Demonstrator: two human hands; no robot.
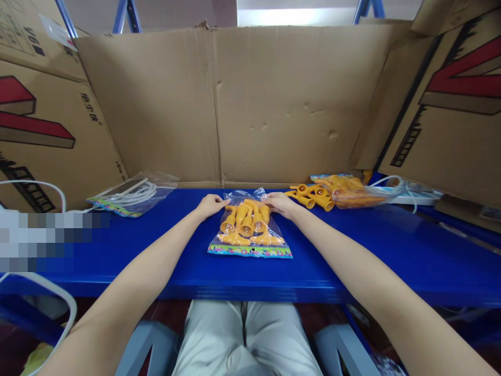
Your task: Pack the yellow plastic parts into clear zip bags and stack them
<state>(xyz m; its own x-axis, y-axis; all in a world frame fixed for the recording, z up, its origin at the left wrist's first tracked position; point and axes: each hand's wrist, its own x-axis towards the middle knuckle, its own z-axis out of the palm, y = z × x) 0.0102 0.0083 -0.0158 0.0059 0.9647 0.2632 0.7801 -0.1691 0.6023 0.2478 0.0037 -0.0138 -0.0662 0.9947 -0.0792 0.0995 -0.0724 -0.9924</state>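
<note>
A clear bag [245,196] of orange horns [246,225] lies on the blue table [250,282], its printed strip [250,252] nearest the person. The left hand [211,205] pinches the bag's far left corner between thumb and finger — the right hand [279,203] grips its far right corner. Right of the bag are loose horns [320,192] and a second filled bag [348,190]; well left of it, a bagged white cable [141,196].

Clear plastic bag [277,230] of orange horn-shaped pieces [245,228], flat on the blue table [188,271], patterned strip [250,251] nearest the wearer.
</note>
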